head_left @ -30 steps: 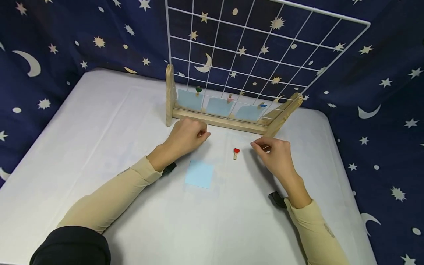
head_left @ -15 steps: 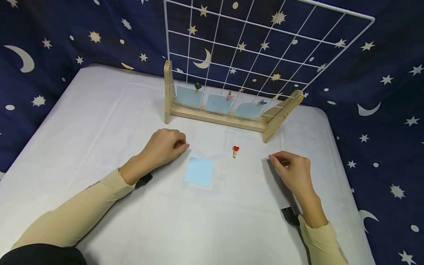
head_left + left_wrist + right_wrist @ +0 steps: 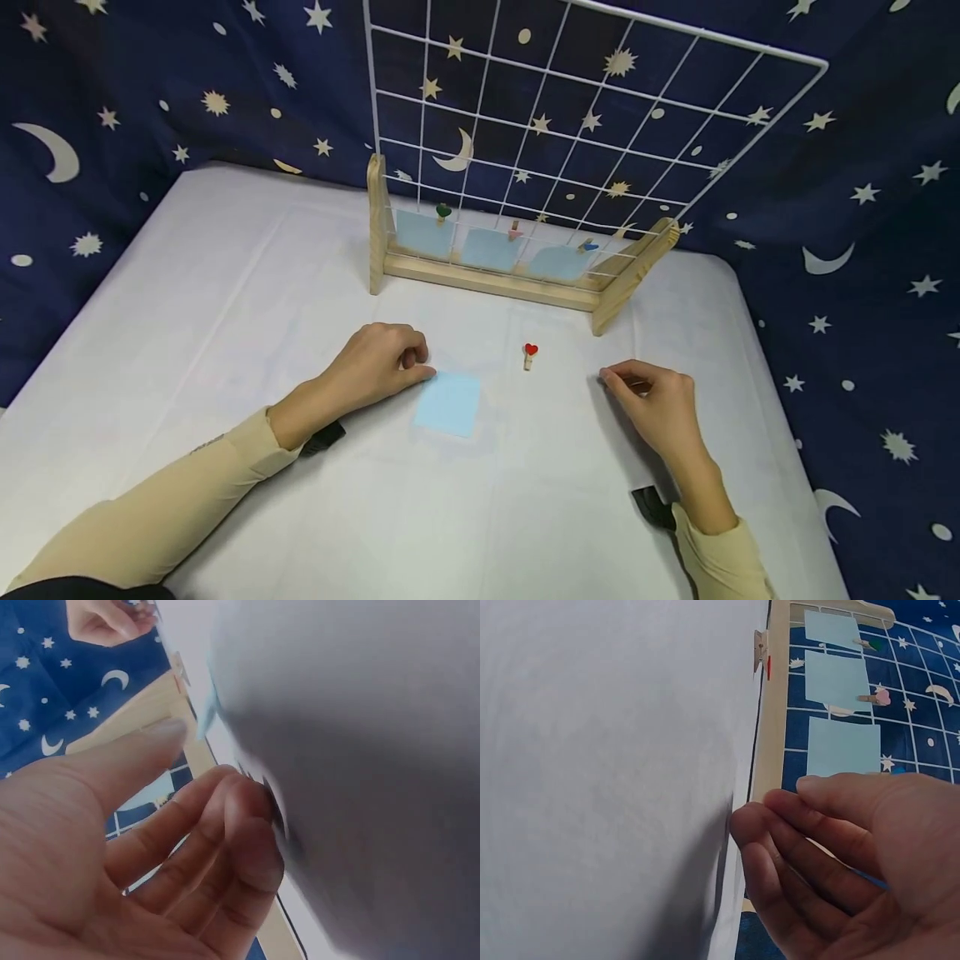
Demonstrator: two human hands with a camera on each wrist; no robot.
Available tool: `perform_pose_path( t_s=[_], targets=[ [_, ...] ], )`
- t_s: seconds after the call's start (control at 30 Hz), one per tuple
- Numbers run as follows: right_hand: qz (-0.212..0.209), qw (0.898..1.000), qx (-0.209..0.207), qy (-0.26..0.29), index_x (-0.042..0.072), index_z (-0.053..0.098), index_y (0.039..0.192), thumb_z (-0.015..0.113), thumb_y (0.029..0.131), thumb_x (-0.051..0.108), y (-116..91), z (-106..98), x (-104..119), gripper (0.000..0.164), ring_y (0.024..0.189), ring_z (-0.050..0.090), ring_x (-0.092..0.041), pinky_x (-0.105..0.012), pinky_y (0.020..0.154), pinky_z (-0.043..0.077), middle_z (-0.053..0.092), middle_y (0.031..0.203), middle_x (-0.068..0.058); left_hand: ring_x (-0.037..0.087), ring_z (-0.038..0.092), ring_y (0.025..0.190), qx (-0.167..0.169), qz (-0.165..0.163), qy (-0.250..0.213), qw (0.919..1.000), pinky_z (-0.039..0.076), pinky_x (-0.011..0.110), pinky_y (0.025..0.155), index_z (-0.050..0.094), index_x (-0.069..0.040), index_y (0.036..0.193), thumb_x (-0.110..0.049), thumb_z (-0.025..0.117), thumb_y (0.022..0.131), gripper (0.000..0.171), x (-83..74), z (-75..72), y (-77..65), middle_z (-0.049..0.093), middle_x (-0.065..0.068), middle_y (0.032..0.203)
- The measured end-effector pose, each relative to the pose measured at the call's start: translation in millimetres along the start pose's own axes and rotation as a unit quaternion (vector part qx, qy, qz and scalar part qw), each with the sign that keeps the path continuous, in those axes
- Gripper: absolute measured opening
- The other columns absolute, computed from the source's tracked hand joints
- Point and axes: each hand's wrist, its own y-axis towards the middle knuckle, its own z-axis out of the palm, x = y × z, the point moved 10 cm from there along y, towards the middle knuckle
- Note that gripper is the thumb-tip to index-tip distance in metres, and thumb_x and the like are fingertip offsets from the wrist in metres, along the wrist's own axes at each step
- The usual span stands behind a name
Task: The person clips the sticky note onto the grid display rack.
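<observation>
My left hand (image 3: 375,362) hovers low at the light blue paper square (image 3: 448,406), its thumb tip right at the paper's upper left corner. In the left wrist view, a gap shows between the thumb and the curled fingers (image 3: 251,847), with nothing between them; the paper's edge (image 3: 208,712) lies just beyond the thumb. My right hand (image 3: 656,408) is over the table on the right, fingers loosely bent and holding nothing. Between the hands lies a small wooden clothespin (image 3: 528,358) with a red heart, left of the right hand.
Behind stands a white wire grid (image 3: 547,125) on a wooden stand (image 3: 487,279). Three light blue papers (image 3: 490,249) hang on it, held by clothespins with green, pink and blue hearts. A dark blue star-patterned curtain (image 3: 247,92) surrounds the white table (image 3: 225,333).
My left hand first drew back left from near the stand, then came down to the paper's corner. My right hand moved right, away from the clothespin, then stayed about there.
</observation>
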Motion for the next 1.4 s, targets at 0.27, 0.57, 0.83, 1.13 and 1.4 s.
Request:
perform_pose_path(
  t_s=[0.27,0.57,0.83,1.13,1.4],
  targets=[
    [0.002,1.0,0.011,0.01,0.008,0.083,0.089,0.081,0.093,0.015,-0.8,5.6,2.5,0.008,0.068,0.075,-0.018,-0.011,0.065,0.054,0.079,0.076,0.001,0.007,0.056,0.067,0.001,0.011,-0.011,0.9999,0.047,0.027,0.063,0.074,-0.014,0.082,-0.016,0.092,0.081,0.018,-2.1,3.2,-10.2,0.064,-0.005,0.075],
    [0.008,1.0,0.017,0.011,0.011,0.083,0.089,0.082,0.092,0.012,-0.3,8.4,2.4,0.004,0.069,0.076,-0.019,-0.008,0.065,0.052,0.078,0.075,0.003,0.005,0.053,0.065,0.015,0.036,-0.008,0.9992,0.045,0.023,0.062,0.07,-0.016,0.078,-0.009,0.09,0.082,0.021,-6.5,6.7,-11.2,0.06,-0.009,0.073],
    [0.012,1.0,0.017,0.005,0.012,0.083,0.088,0.082,0.092,0.012,-1.5,9.5,3.4,0.004,0.07,0.076,-0.02,-0.01,0.066,0.053,0.079,0.077,0.002,0.003,0.05,0.064,0.021,0.054,-0.001,0.9984,0.044,0.022,0.062,0.069,-0.015,0.078,-0.009,0.089,0.083,0.022,-12.1,7.3,-9.6,0.06,-0.008,0.073],
    [-0.001,0.999,0.043,0.008,0.01,0.082,0.093,0.084,0.09,0.01,5.5,18.9,17.5,0.004,0.074,0.075,-0.018,-0.021,0.066,0.059,0.08,0.083,0.0,0.003,0.049,0.063,0.018,0.071,-0.002,0.9973,0.043,0.021,0.06,0.065,-0.017,0.076,-0.009,0.088,0.083,0.025,-20.4,9.8,-6.1,0.058,-0.008,0.071],
    [-0.015,0.997,0.076,0.031,0.012,0.081,0.102,0.081,0.091,0.008,18.9,40.0,34.6,0.012,0.075,0.071,-0.013,-0.031,0.065,0.06,0.078,0.089,0.0,0.002,0.049,0.062,0.02,0.079,-0.013,0.9966,0.044,0.021,0.06,0.061,-0.019,0.074,-0.004,0.082,0.083,0.027,-24.5,11.6,-6.8,0.06,-0.007,0.069]
  ],
)
